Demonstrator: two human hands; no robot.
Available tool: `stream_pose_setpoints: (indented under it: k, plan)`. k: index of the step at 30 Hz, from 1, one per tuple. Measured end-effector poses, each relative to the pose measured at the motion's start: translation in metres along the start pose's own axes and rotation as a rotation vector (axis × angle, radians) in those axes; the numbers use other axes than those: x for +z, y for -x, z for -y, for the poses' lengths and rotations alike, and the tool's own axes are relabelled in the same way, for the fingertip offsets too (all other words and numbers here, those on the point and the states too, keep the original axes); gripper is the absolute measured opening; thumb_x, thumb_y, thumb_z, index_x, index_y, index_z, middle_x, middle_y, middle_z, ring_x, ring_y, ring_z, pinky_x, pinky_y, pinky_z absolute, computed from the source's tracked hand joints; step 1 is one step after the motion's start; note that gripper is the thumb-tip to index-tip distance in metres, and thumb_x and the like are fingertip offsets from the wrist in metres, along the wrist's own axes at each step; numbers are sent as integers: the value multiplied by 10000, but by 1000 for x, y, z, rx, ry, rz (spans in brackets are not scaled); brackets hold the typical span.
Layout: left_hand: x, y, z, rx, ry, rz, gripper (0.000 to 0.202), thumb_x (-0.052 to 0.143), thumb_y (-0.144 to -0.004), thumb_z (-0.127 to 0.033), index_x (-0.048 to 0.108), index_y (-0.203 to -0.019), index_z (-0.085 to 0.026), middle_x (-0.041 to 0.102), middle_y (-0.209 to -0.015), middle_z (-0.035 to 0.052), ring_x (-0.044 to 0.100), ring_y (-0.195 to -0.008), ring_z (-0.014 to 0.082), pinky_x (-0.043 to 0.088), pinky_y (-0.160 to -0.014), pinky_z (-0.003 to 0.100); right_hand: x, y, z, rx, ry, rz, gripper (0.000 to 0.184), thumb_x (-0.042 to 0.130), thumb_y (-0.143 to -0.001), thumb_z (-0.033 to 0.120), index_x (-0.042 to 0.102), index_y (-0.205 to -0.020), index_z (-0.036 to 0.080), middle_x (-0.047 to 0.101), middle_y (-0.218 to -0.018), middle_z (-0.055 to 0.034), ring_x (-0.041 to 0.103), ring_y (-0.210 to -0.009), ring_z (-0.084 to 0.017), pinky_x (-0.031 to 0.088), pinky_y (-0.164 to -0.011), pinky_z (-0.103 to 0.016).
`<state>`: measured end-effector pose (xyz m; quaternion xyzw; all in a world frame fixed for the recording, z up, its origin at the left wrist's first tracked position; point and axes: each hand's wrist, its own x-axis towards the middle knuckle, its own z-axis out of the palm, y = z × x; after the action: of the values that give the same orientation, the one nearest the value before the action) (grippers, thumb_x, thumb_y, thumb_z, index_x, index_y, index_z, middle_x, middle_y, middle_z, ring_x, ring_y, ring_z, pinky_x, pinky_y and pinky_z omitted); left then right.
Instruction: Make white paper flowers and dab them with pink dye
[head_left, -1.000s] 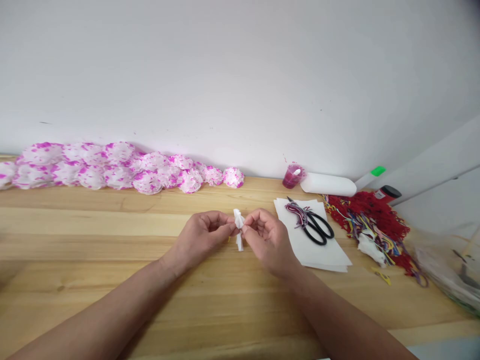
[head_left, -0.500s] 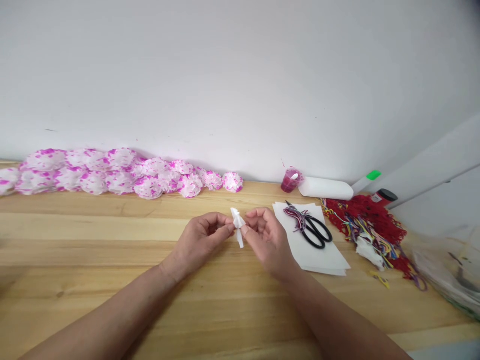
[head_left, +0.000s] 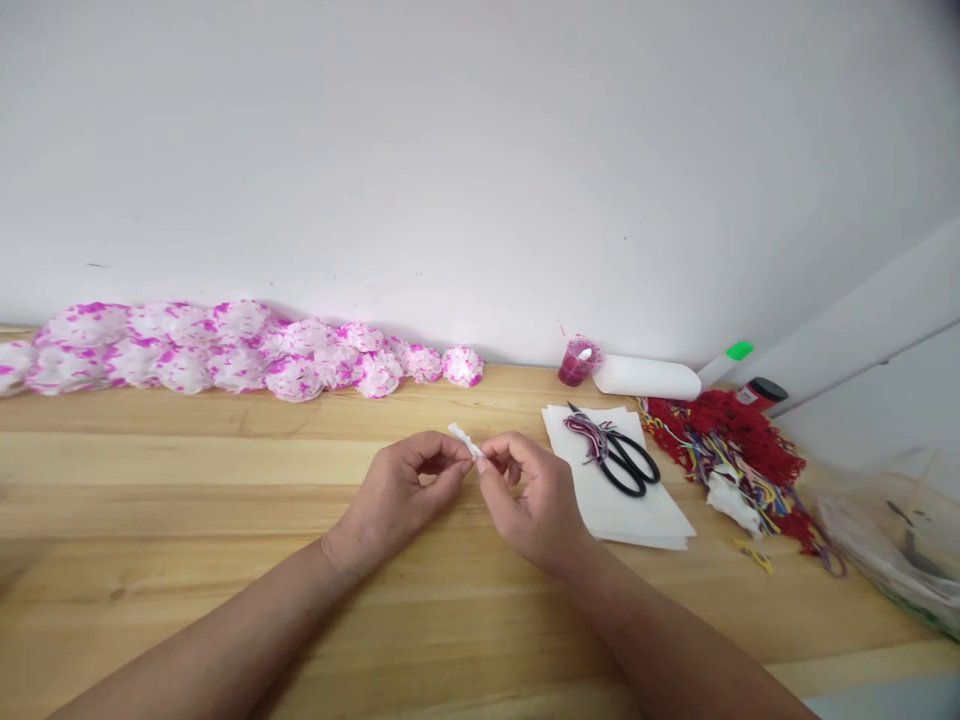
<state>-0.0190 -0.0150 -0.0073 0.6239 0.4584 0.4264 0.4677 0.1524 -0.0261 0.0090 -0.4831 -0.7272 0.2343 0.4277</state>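
Over the middle of the wooden table (head_left: 187, 520), my left hand (head_left: 401, 490) and my right hand (head_left: 529, 495) meet fingertip to fingertip. Both pinch a small folded piece of white tissue paper (head_left: 465, 438), whose upper end sticks out above my fingers and leans left. The lower end is hidden behind my fingers. Just right of my right hand lies a stack of white paper sheets (head_left: 637, 510) with black scissors (head_left: 626, 462) and a bundle of purple threads (head_left: 589, 432) on top.
A row of white-and-pink paper flowers (head_left: 225, 350) lines the wall at the back left. At the back right stand a small pink cup (head_left: 576, 362), a white bottle lying down (head_left: 649, 377), a red-capped jar (head_left: 759, 393), a heap of red and coloured threads (head_left: 731, 450) and a clear plastic bag (head_left: 892, 535).
The tissue piece, upright between my fingers before, is now tilted left and lower, with its bottom end tucked out of sight. My hands have sunk slightly toward the table.
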Motion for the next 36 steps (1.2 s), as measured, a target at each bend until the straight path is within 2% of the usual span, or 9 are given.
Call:
stream_pose_setpoints:
  k: [3, 7, 10, 13, 18, 22, 29, 36]
  plan:
    - [0, 0, -2, 5, -14, -1, 159, 614, -866, -330, 683, -881, -187, 704, -851, 20, 634, -784, 152, 482, -712, 228, 0, -1, 0, 32, -31, -2, 65, 574, -861, 207, 628, -826, 199, 623, -721, 5, 534, -650, -129, 422, -628, -249]
    - [-2, -2, -7, -57, 88, 27, 195, 613, -872, -367, 650, -889, -177, 671, -836, 22, 613, -786, 153, 480, -720, 242, 1, -3, -2, 198, -225, 57, 150, 544, -904, 275, 615, -805, 189, 584, -650, 18, 495, -565, -110, 379, -513, -224]
    - [-3, -2, -11, -107, 152, 37, 224, 614, -877, -389, 625, -885, -166, 641, -826, 18, 594, -785, 145, 472, -729, 247, 1, -5, -4, 298, -369, 84, 163, 555, -903, 299, 604, -795, 187, 594, -659, 16, 518, -580, -112, 410, -533, -220]
    - [-4, 0, -11, -106, 155, 52, 252, 618, -878, -413, 619, -887, -161, 620, -811, 11, 565, -753, 132, 455, -691, 237, 2, -6, -6, 331, -416, 90, 164, 572, -894, 306, 591, -781, 188, 585, -656, 20, 526, -588, -115, 422, -540, -223]
    - [-5, 2, -5, -104, 61, 73, 258, 686, -826, -415, 635, -880, -167, 638, -808, 12, 560, -731, 139, 444, -644, 234, 5, -3, -6, 310, -393, 95, 161, 569, -894, 292, 572, -770, 190, 552, -616, 29, 516, -563, -114, 411, -528, -227]
    - [-5, 1, -1, -113, -18, 53, 252, 649, -848, -412, 630, -812, -164, 625, -759, 6, 539, -693, 130, 418, -614, 228, 6, -2, -6, 306, -408, 126, 163, 559, -909, 308, 576, -799, 189, 569, -649, 21, 524, -575, -113, 406, -522, -223]
    - [-6, -3, -10, -185, 97, 47, 295, 676, -810, -431, 588, -748, -157, 561, -671, -25, 452, -594, 94, 363, -533, 204, 3, -4, -4, 296, -406, 144, 168, 557, -914, 317, 564, -806, 188, 567, -652, 27, 522, -586, -107, 414, -533, -217]
    - [-7, -3, -8, -176, 115, 76, 290, 663, -822, -430, 580, -761, -159, 559, -681, -23, 461, -603, 97, 365, -539, 206, 3, -4, -1, 196, -229, 96, 111, 583, -867, 245, 567, -772, 191, 535, -628, 42, 471, -550, -93, 373, -502, -207]
